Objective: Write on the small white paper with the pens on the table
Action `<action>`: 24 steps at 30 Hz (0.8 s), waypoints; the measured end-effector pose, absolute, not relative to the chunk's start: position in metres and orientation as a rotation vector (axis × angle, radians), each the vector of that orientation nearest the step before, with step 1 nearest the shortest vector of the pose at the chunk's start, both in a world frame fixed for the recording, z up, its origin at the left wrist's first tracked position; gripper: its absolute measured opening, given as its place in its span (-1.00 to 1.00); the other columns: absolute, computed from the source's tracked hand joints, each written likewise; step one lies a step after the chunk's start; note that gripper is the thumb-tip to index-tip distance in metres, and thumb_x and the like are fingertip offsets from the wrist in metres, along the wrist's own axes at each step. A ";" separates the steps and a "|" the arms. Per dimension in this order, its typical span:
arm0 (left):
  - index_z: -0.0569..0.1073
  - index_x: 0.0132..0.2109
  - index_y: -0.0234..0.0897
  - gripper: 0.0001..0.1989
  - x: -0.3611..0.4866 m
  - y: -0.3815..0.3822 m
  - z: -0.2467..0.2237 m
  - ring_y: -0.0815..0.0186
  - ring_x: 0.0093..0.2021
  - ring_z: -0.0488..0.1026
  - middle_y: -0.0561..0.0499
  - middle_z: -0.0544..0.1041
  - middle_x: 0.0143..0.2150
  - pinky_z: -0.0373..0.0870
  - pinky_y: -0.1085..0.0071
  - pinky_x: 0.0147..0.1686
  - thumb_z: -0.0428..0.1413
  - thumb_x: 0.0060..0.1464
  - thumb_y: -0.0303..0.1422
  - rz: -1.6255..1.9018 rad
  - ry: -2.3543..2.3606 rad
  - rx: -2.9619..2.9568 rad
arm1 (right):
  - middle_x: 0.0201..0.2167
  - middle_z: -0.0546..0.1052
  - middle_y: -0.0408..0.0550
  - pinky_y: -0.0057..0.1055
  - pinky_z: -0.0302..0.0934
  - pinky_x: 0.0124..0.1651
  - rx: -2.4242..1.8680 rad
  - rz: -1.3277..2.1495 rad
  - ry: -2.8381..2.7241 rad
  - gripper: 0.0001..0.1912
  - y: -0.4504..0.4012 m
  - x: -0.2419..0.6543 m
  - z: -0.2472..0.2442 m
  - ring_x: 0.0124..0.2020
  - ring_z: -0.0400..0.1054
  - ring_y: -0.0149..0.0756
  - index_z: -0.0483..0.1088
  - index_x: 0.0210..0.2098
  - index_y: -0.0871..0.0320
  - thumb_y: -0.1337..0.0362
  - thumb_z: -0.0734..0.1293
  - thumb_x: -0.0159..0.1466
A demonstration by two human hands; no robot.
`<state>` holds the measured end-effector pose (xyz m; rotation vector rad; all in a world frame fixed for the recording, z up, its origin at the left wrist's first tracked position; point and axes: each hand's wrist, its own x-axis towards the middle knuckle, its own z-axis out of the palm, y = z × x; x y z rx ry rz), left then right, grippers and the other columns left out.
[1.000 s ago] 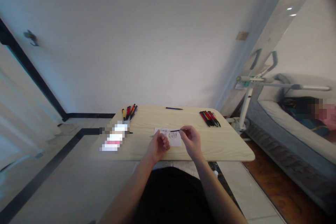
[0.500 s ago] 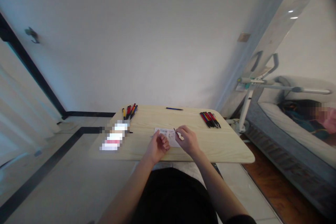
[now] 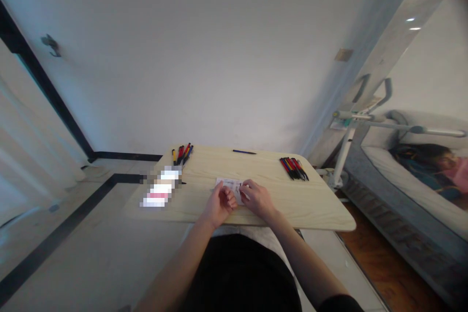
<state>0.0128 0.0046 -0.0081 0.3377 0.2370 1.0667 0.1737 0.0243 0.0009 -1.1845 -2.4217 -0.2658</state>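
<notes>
My left hand [image 3: 221, 204] rests at the near part of the wooden table, palm turned inward, with its fingers curled and the thumb raised. A thin grey tip shows just left of it; what the fingers hold, if anything, is too small to tell. Close on the right, my right hand [image 3: 258, 199] pinches with thumb and forefinger. A small dark end shows at those fingertips, but its kind is unclear. Under both hands lies a white sheet of paper [image 3: 227, 183] with dark print or writing, partly covered by them.
Red, yellow and blue pens [image 3: 182, 154] lie at the table's back left, and several more pens [image 3: 294, 168] at the right. A single blue pen [image 3: 244, 152] lies along the back edge. A pixelated bright patch [image 3: 163, 187] covers the left side. A person lies on the sofa [image 3: 387, 175].
My right hand has come slightly lower and turned, its fingertips nearer to my left hand. The left hand keeps its place. The whole view has shifted a little.
</notes>
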 end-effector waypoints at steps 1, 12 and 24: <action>0.21 -0.56 -0.32 -0.65 0.013 0.004 -0.008 0.48 -0.66 0.11 0.13 0.13 -0.66 0.05 0.51 -0.63 -0.04 0.06 -0.18 1.070 0.238 0.336 | -0.21 0.38 -0.07 -0.52 0.13 -0.38 -1.186 -0.261 -2.440 -0.83 0.024 0.174 0.002 -0.38 0.29 -0.38 0.36 -0.28 0.09 0.38 0.23 0.13; 0.21 -0.56 -0.32 -0.66 0.013 0.005 -0.007 0.48 -0.66 0.11 0.12 0.14 -0.65 0.06 0.51 -0.64 -0.03 0.06 -0.19 1.077 0.253 0.337 | -0.27 0.38 -0.04 -0.50 0.14 -0.34 -1.117 -0.197 -2.575 -0.85 0.021 0.176 0.006 -0.31 0.27 -0.35 0.37 -0.29 0.12 0.39 0.26 0.11; 0.22 -0.56 -0.32 -0.65 0.013 0.005 -0.007 0.47 -0.66 0.10 0.11 0.14 -0.65 0.05 0.51 -0.63 -0.05 0.07 -0.19 1.084 0.251 0.336 | -0.36 0.40 -0.05 -0.43 0.10 -0.23 -1.120 -0.130 -2.615 -0.88 0.021 0.175 0.003 -0.27 0.23 -0.30 0.38 -0.35 0.15 0.40 0.25 0.11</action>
